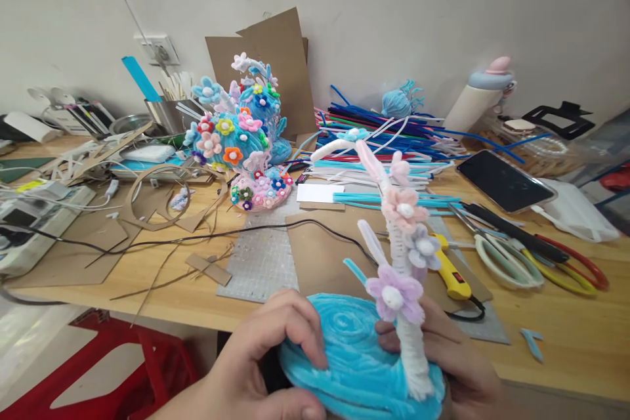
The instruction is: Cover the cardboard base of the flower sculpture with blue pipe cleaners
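Low in front of me is a fuzzy blue oval base (344, 341) made of coiled pipe cleaners. My left hand (275, 348) grips its left edge, with the fingers on top and the thumb at the near side. My right hand (453, 354) holds the right side, partly hidden behind a white wrapped stem (412, 354). The stem rises from the base and carries a lilac flower (394, 295), a grey-blue flower (423, 246) and a peach flower (406, 209). A small blue flower (355, 135) sits at its bent white top.
A decorated flower piece (236, 138) stands at the back left. Pipe cleaners (384, 125) lie behind the stem. To the right are a yellow glue gun (453, 269), scissors (506, 256), pliers (573, 262) and a phone (506, 180). A black cable (197, 239) crosses the table.
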The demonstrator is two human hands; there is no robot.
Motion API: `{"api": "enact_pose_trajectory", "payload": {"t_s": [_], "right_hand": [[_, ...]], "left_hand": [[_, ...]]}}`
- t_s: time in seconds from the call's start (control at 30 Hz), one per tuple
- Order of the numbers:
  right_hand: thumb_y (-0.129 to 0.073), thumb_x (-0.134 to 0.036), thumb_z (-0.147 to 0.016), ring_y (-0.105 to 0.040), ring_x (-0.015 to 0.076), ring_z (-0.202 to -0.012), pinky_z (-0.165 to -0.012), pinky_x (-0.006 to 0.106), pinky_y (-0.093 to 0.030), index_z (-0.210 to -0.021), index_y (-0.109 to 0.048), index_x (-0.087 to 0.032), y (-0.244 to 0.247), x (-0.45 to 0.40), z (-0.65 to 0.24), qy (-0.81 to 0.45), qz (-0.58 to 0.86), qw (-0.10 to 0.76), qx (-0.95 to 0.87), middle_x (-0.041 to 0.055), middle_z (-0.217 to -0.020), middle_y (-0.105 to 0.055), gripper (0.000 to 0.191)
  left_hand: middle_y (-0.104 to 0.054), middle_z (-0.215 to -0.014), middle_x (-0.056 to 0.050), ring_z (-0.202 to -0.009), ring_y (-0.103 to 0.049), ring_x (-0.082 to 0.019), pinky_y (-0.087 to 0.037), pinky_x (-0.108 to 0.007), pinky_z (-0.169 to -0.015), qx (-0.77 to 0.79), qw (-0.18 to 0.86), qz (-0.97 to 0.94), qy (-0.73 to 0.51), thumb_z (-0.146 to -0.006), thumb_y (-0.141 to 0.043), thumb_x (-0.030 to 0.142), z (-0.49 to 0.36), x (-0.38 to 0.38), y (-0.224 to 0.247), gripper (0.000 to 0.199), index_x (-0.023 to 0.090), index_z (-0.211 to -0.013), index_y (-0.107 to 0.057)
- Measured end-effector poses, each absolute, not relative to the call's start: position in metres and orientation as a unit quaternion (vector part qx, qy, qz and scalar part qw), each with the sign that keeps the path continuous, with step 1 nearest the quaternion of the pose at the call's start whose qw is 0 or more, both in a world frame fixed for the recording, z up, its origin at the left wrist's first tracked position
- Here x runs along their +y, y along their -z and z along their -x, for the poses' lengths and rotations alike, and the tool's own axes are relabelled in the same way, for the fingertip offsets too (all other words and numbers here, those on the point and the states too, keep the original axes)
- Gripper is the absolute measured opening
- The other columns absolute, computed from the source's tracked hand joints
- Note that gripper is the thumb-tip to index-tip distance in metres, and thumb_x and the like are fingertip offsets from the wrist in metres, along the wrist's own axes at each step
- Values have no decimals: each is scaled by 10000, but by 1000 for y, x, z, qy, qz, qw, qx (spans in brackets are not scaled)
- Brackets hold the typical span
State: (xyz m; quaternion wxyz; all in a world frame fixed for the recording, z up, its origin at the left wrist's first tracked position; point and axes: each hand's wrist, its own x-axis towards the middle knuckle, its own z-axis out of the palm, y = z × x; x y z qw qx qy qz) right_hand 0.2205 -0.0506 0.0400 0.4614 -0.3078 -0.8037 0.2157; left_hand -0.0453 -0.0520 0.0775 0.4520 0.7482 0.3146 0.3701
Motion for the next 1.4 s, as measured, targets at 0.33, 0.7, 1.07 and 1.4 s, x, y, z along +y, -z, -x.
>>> {"api": "enact_pose_trajectory", "payload": {"t_s": [0.33,0.7,1.07,1.4], "right_hand": [[-615,-411,-928,-737,265,-792,-594,325,-612,-1105,-710,-348,-45,-50,-216,-217,315,457,-803,59,-926,-790,211],[-568,-405,-967,-723,249,-849,-678,333,-601,-1188,-678,-344,-47,-51,-218,-223,311,430,-817,59,-1078,-771,254],[-584,-399,-964,-723,251,-905,-682,309,-589,-1133,-694,-312,-46,-52,-214,-208,334,442,-806,63,-986,-774,220],[-573,-388,-969,-696,197,-780,-663,277,-580,-1071,-717,-255,-54,-50,-210,-217,316,429,-818,65,-916,-770,221]], "left_hand": [[-643,-776,-22,-751,-638,-152,-544,-309,-654,269,423,-766,-403,-954,-586,379,38,-50,-85,184,240,-835,-604],[-660,-859,-37,-836,-642,-183,-544,-362,-746,307,435,-771,-349,-966,-531,446,38,-50,-96,221,249,-911,-615],[-625,-823,-43,-806,-600,-175,-471,-303,-695,365,499,-701,-355,-868,-699,408,29,-49,-97,247,197,-744,-666],[-610,-854,-21,-897,-565,-195,-394,-335,-857,384,518,-687,-335,-825,-716,527,28,-53,-104,312,219,-815,-663]]}}
